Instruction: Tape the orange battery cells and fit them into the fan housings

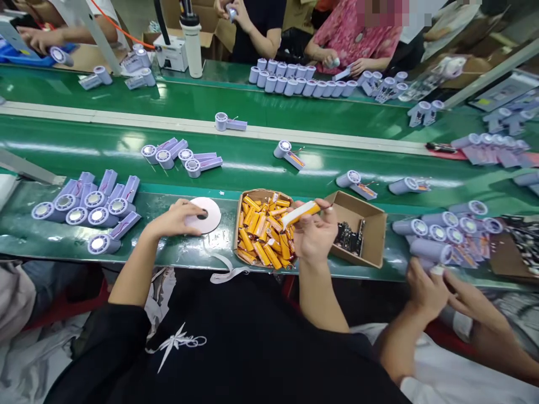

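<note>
My left hand (pixel 181 217) is closed on the left side of a flat white roll of tape (pixel 211 216), fingertips near its centre hole. The roll lies at the bench edge. In my right hand (pixel 314 235) is an orange cylindrical battery (pixel 312 208), tilted, with a white strip of tape (pixel 297 214) along it. Just below that hand stands a cardboard box (pixel 237 235) heaped with orange batteries (pixel 261 227). A loose curl of white strip (pixel 229 274) hangs at the bench's front edge.
Right of my hand, an open cardboard box (pixel 373 241) holds small circuit boards (pixel 349 238). Lilac fan housings (pixel 96 217) cluster at left; others sit along the green conveyor (pixel 252 168). A co-worker's hands (pixel 433 292) work close at right. More people sit across the line.
</note>
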Demonstrator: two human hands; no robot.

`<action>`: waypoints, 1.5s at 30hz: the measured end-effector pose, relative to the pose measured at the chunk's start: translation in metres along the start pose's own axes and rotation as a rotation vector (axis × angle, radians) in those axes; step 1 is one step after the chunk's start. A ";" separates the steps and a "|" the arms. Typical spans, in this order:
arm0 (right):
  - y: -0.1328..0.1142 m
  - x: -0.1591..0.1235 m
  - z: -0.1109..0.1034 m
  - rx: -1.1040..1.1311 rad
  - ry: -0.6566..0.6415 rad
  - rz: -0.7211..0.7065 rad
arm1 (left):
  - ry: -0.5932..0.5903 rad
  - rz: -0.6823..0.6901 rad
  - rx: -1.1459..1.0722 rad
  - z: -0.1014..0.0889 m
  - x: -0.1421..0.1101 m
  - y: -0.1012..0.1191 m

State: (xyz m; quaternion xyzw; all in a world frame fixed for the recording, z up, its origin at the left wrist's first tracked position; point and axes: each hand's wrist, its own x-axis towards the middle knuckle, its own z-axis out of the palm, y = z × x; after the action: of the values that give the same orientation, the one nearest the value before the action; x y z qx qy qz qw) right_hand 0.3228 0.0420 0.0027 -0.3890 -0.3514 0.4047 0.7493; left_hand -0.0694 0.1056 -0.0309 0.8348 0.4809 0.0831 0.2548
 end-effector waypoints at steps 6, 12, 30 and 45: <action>0.003 -0.017 0.027 -0.008 -0.177 0.046 | 0.411 -0.189 0.377 -0.019 0.118 -0.003; -0.008 -0.028 0.011 -0.089 -0.260 0.148 | 0.275 -0.145 0.570 -0.011 0.158 -0.018; 0.018 -0.056 0.017 -0.112 -0.335 0.428 | -0.025 0.027 0.532 -0.021 0.198 -0.024; 0.027 -0.070 0.006 -0.125 -0.293 0.450 | 0.021 -0.093 0.464 -0.002 0.213 -0.007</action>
State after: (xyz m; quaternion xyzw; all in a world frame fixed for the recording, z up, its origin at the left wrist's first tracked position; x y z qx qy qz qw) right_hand 0.2791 -0.0079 -0.0326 -0.4400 -0.3853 0.5904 0.5562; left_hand 0.0363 0.2891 -0.0550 0.8470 0.5278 -0.0328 0.0544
